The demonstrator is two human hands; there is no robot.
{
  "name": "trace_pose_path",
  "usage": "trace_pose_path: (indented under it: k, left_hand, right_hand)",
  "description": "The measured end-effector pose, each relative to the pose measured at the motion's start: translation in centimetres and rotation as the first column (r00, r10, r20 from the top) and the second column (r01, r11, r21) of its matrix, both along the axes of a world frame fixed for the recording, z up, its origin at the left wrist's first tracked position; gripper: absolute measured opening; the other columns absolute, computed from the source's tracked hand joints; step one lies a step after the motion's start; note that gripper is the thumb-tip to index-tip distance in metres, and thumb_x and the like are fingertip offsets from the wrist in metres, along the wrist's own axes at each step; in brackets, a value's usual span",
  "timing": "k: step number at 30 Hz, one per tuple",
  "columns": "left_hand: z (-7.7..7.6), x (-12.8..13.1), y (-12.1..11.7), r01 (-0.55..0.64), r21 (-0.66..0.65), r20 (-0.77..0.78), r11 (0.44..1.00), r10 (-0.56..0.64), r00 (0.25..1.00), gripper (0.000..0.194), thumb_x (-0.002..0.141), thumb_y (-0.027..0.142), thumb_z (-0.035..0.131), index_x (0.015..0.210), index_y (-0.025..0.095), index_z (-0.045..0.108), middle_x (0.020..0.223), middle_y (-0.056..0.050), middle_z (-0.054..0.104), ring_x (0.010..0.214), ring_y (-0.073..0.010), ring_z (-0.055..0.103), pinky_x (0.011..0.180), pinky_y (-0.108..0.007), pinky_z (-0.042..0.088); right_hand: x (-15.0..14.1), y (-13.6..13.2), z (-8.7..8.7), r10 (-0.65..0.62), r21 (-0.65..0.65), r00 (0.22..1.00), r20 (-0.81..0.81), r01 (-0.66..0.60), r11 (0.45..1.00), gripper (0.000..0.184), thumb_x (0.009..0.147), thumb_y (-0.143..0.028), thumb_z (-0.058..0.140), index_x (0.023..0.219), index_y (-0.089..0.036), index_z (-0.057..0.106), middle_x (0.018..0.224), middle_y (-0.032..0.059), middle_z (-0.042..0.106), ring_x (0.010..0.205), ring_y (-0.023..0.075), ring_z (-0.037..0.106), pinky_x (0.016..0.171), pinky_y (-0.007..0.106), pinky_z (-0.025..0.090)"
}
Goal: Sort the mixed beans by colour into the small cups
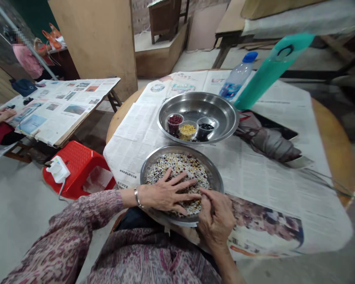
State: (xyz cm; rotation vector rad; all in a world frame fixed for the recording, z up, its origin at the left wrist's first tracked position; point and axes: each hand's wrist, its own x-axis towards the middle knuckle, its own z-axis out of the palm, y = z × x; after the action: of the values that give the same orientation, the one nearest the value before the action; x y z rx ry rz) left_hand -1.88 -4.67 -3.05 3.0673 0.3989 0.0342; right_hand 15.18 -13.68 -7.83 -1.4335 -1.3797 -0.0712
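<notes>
The near basin [219, 173] sits at the tabletop [333, 132] edge, right in front of the person, probably so both hands reach it without stretching. In it lies a mix of pale grains and coloured beans [189, 162], spread wide and shallow, which seems to make single pieces easier to pick out. The left hand [167, 194] lies palm down over the mix with its fingers fanned apart, perhaps to level or steady it. The right hand [216, 216] is at the basin's right side, its thumb and forefinger brought close; I cannot tell whether a bean is between them.

Just beyond, the far basin [201, 101] holds a cup of red beans [175, 121], a cup of yellow ones [187, 130] and a cup of black ones [207, 126], grouped at its near-left side, apparently for short reach and separate colours. Newspaper [286, 177] covers most of the wood, likely to keep it clean. A bottle [236, 77] and a teal flask [273, 71] stand behind, clear of the hands.
</notes>
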Motion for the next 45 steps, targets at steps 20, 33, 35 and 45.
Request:
trace_pose_path:
  k: [20,33,35,45]
  left_hand:
    - [-1.4,-6.3,0.1,-0.323,-0.219,0.553,0.921,0.390,0.736,0.015,0.092,0.021,0.047,0.082,0.019,0.059,0.073,0.001,0.062,0.075,-0.0135,0.057,0.109,-0.041,0.038]
    - [-2.2,-6.2,0.3,-0.230,-0.429,0.618,0.874,0.470,0.630,0.010,0.095,0.017,0.047,0.088,0.019,0.053,0.084,0.000,0.066,0.086,-0.0132,0.062,0.110,-0.040,0.037]
    - [-2.2,-6.2,0.3,-0.214,-0.422,0.645,0.881,0.458,0.612,0.008,0.097,0.019,0.047,0.092,0.019,0.053,0.089,-0.002,0.067,0.091,-0.0143,0.062,0.110,-0.040,0.038]
    - [-2.0,-6.1,0.2,-0.287,-0.392,0.591,0.874,0.478,0.649,0.014,0.097,0.028,0.049,0.103,0.017,0.056,0.101,-0.007,0.067,0.107,-0.0187,0.060,0.110,-0.040,0.038]
  right_hand:
    - [2.4,0.5,3.7,0.256,-0.386,0.776,0.577,-0.017,0.922,0.031,0.092,-0.026,0.052,0.119,-0.013,0.061,0.108,0.0134,0.070,0.097,0.0249,0.064,0.086,0.038,0.050]
    - [-4.4,1.8,4.2,0.693,-0.684,0.688,0.217,-0.399,0.610,0.021,0.097,-0.023,0.043,0.109,-0.021,0.061,0.099,0.0058,0.065,0.089,0.0170,0.063,0.077,0.029,0.052]
    - [-5.0,3.2,4.1,0.694,-0.638,0.658,0.293,-0.406,0.654,0.021,0.096,-0.022,0.044,0.107,-0.020,0.062,0.106,0.0080,0.065,0.097,0.0202,0.060,0.083,0.033,0.051]
    - [-0.7,10.7,3.1,0.400,-0.428,0.683,0.611,-0.140,0.893,0.032,0.097,-0.029,0.044,0.117,-0.018,0.067,0.115,0.0113,0.066,0.105,0.0255,0.053,0.085,0.038,0.046]
